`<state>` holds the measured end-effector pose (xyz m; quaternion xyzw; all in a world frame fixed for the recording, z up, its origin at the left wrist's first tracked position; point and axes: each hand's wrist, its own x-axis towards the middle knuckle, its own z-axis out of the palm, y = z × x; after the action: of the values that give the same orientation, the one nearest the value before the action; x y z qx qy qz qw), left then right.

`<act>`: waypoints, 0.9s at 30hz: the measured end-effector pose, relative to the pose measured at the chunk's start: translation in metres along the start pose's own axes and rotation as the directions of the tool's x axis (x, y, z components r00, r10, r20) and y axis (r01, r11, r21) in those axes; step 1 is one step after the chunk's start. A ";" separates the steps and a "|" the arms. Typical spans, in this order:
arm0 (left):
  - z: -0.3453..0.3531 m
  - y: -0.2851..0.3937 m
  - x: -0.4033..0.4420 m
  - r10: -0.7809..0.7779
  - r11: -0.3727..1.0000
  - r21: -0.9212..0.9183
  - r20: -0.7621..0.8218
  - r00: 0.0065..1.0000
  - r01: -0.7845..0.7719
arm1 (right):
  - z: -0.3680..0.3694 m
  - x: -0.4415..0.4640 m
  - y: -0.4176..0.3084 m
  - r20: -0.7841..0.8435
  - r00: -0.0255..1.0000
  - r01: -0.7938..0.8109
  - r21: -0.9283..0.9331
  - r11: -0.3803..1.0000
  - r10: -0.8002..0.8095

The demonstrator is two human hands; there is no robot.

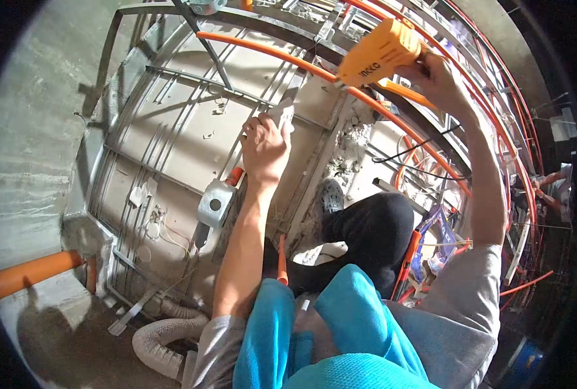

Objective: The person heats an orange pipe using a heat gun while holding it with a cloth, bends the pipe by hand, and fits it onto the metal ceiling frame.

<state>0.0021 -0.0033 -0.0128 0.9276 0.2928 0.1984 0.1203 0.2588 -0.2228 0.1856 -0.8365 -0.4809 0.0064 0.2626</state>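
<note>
Right hand up high, gripping the yellow pack at its end!
Left hand curled on a pale piece, orange pipe running between the 2.

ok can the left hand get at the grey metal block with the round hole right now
Probably yes: the grey metal block shows beside the left forearm, and I see nothing between it and the left hand, though that hand seems to hold something pale.

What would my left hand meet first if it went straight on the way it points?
Probably the orange pipe crossing ahead of your left hand, with the pale piece it holds leading; depth is unclear, so it might pass clear.
</note>
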 end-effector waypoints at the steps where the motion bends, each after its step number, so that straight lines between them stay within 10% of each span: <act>1: 0.002 0.001 -0.001 0.010 1.000 0.027 -0.033 0.999 -0.010 | 0.010 0.005 -0.003 -0.028 0.997 0.069 -0.032 0.997 -0.069; 6: -0.004 0.002 -0.002 0.047 0.997 0.059 -0.070 0.996 -0.042 | 0.045 0.031 -0.084 -0.098 0.950 0.255 -0.302 0.919 -0.296; 12: -0.005 0.002 0.000 -0.009 0.998 0.060 0.032 0.999 0.007 | 0.105 0.089 -0.088 -0.089 0.864 0.474 -0.184 0.861 -0.495; 17: -0.009 0.003 0.002 -0.037 0.999 0.042 0.104 0.994 0.033 | 0.108 0.106 -0.156 0.145 0.966 0.252 -0.339 0.906 -0.214; 21: -0.010 0.005 0.003 -0.033 0.999 0.034 0.093 0.995 0.029 | 0.158 0.133 -0.143 0.009 0.784 0.562 -0.436 0.703 -0.621; 27: -0.011 0.003 0.000 -0.038 0.999 0.005 0.037 0.999 0.038 | 0.139 0.089 -0.107 0.076 0.704 0.625 -0.538 0.565 -0.707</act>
<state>-0.0010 -0.0044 -0.0016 0.9257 0.3083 0.1783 0.1276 0.1846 -0.0477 0.1355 -0.6280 -0.7221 -0.2873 0.0406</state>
